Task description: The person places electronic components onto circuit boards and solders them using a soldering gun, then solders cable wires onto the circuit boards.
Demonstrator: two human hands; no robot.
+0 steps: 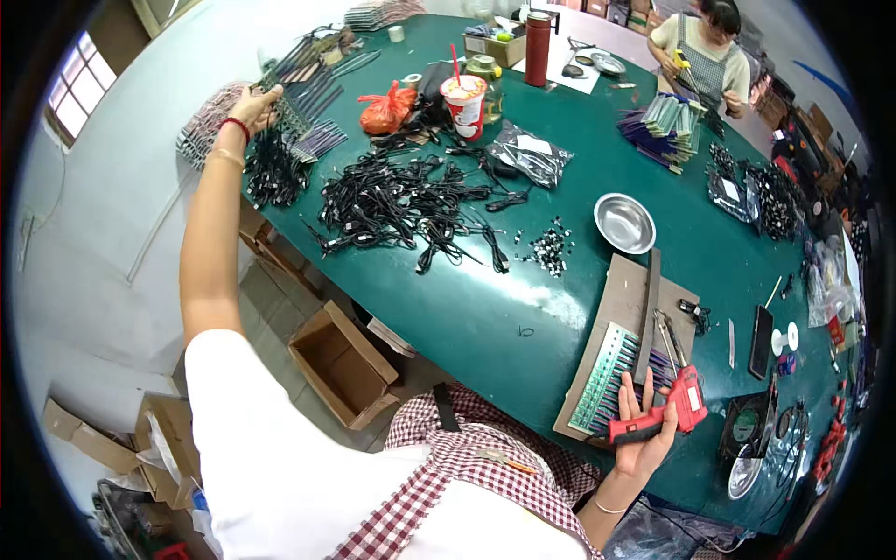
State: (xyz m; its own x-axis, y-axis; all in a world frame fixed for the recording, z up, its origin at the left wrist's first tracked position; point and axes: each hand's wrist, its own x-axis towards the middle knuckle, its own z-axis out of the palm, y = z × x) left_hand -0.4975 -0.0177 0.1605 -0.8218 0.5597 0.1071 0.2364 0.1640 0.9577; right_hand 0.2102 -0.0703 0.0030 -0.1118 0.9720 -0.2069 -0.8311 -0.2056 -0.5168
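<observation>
My left hand (254, 109) reaches out to the far left edge of the table. Its fingers are curled on a green circuit board strip (291, 119), part of a pile of strips with black cables (276, 175) hanging below. Part of that grip is hidden. My right hand (646, 439) holds a red soldering gun (688, 399) with a black handle, cradled between palm and thumb, at the table's near edge. Beside it, a green circuit board panel (597, 383) with purple wires rests on a cardboard sheet (618, 291), under a dark metal bar (648, 313).
A heap of black cables (392, 201) covers the left middle, near small loose parts (551, 250) and a metal bowl (625, 223). Behind stand a paper cup (465, 110) and a red flask (538, 51). Another person (714, 56) works across the table. An open carton (343, 364) sits below.
</observation>
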